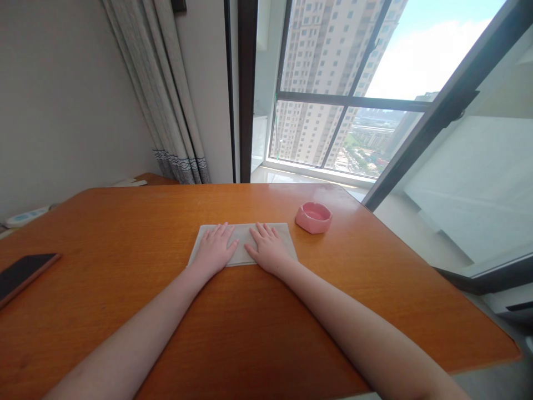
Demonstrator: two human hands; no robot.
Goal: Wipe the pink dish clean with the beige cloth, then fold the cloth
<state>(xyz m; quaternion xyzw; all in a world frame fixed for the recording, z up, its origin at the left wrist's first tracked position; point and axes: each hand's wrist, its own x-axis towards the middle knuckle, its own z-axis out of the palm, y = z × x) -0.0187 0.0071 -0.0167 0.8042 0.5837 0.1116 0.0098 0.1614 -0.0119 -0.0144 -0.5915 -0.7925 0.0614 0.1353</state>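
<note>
A light grey-beige folded cloth (pixel 241 255) lies flat on the wooden table (pixel 250 333). Across its left part rests my left hand (pixel 215 248), palm down with the fingers spread. My right hand (pixel 268 247) presses flat on the right part, its fingers also apart. Neither hand grips anything, and a strip of cloth shows between the two thumbs. Just beyond my right hand, to the right, stands a pink ashtray (pixel 314 218) with angular sides.
At the left edge lies a dark phone-like slab (pixel 27 272) with a reddish-brown rim. A white power strip (pixel 27 216) sits beyond the table's left side. Grey curtains (pixel 162 100) hang behind. A dark-framed glass door (pixel 441 105) stands close to the table's right edge.
</note>
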